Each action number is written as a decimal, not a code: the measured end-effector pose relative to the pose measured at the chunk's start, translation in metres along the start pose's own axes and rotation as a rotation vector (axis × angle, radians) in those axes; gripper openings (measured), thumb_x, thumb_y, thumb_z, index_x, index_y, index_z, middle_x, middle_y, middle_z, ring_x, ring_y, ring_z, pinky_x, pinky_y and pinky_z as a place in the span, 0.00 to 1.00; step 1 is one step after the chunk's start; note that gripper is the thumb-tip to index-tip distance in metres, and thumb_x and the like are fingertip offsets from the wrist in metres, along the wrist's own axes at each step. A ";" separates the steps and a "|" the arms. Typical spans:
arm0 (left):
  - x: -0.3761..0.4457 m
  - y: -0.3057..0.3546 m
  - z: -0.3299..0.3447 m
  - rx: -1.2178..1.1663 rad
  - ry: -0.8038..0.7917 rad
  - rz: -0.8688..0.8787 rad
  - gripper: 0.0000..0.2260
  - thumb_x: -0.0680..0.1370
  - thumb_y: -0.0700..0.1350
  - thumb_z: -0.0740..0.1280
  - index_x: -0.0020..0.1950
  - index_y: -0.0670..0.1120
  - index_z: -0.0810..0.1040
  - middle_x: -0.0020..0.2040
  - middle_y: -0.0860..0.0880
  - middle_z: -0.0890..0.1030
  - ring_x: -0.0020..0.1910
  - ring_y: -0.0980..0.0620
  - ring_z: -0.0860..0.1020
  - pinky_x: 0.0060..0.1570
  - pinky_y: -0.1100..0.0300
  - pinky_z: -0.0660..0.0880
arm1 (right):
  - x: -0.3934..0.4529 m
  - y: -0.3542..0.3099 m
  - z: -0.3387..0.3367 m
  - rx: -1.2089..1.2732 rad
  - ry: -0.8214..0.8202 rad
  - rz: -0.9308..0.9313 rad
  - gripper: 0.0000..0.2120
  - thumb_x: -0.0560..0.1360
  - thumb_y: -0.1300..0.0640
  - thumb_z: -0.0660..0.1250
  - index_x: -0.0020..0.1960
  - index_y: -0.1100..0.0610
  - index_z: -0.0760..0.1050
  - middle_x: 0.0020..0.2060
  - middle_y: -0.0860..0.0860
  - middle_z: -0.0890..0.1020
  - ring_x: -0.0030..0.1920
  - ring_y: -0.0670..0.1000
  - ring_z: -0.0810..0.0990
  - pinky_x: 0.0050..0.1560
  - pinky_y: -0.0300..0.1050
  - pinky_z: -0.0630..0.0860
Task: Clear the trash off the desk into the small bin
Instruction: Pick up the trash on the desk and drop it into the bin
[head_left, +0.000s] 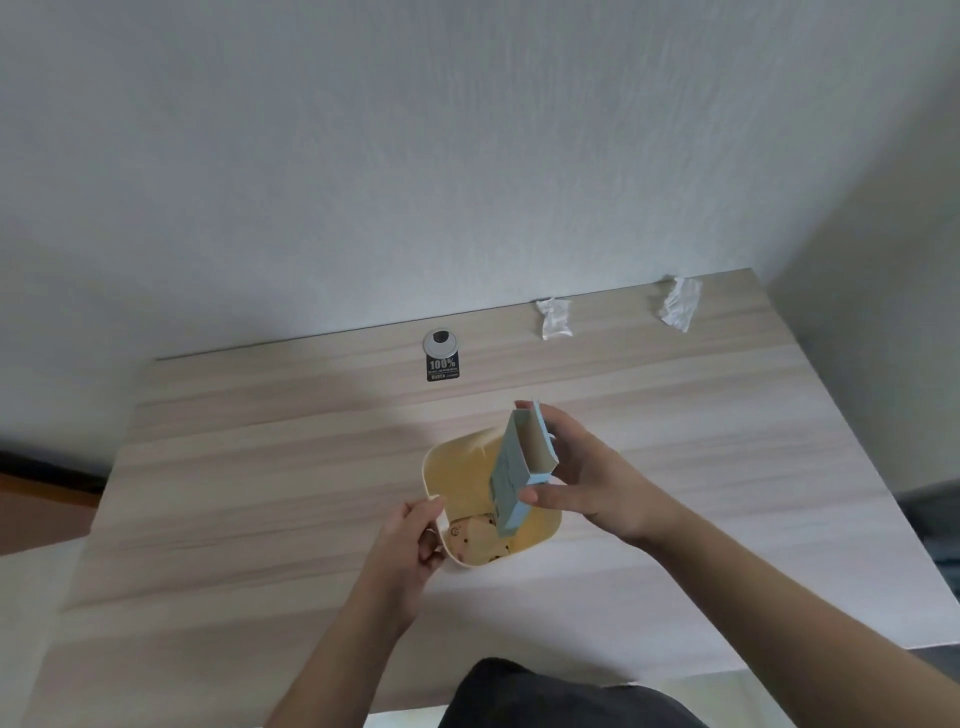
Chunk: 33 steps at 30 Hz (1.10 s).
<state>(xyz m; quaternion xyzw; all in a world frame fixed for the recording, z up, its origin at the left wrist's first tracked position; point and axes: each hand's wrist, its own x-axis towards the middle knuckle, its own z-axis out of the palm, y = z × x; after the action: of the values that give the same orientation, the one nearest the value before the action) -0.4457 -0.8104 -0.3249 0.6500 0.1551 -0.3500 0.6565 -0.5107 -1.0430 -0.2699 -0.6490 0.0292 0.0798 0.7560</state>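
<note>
While my right hand (576, 467) pinches a pale blue cardboard box (514, 480) between thumb and fingers, its lower end dips inside the small bin (441, 465), tilted, with its opened flap end pointing up and away from me. My left hand (415, 540) curls around the bin's near left rim, thumb on the edge. The bin sits near the middle of the desk (260, 493), a cream plastic tub with rounded corners and a smooth yellowish inside; something tan with dark specks lies at its bottom, partly hidden behind the box, and I cannot tell what it is.

Two crumpled white tissues remain at the far edge against the wall: one tissue (555, 318) just right of centre, the other tissue (678, 303) further right near the corner. Both are wrinkled and soft-looking, well apart from the bin. Far and left of them is a round grey cable grommet (440, 342) set into the desktop, with a small black sticker (442, 368) touching its near side. The desktop is light wood-grain laminate with long streaks running left to right. The wall (467, 156) behind has a fine, pale textured finish.
</note>
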 end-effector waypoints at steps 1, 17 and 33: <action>-0.001 -0.001 0.004 0.013 -0.005 0.002 0.09 0.78 0.46 0.66 0.44 0.42 0.70 0.31 0.47 0.63 0.34 0.49 0.64 0.43 0.52 0.71 | -0.003 0.001 0.000 0.008 -0.008 0.006 0.34 0.72 0.65 0.73 0.73 0.50 0.63 0.59 0.48 0.77 0.64 0.54 0.74 0.60 0.52 0.73; -0.005 -0.014 0.049 0.008 0.032 0.037 0.09 0.76 0.46 0.68 0.46 0.42 0.72 0.33 0.48 0.68 0.31 0.52 0.71 0.39 0.54 0.74 | -0.041 0.005 -0.066 -0.033 0.259 0.012 0.19 0.73 0.50 0.71 0.63 0.45 0.74 0.62 0.46 0.78 0.63 0.44 0.76 0.64 0.51 0.74; -0.016 -0.030 0.121 -0.103 0.010 0.041 0.07 0.76 0.45 0.67 0.47 0.41 0.74 0.27 0.51 0.70 0.28 0.55 0.70 0.38 0.55 0.74 | -0.091 -0.011 -0.158 -0.667 0.578 -0.006 0.13 0.79 0.52 0.64 0.62 0.50 0.75 0.58 0.46 0.78 0.54 0.43 0.77 0.54 0.35 0.71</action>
<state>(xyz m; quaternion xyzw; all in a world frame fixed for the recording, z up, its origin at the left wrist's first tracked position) -0.5073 -0.9202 -0.3243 0.6201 0.1630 -0.3246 0.6954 -0.5888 -1.2078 -0.2704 -0.8532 0.2101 -0.1020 0.4664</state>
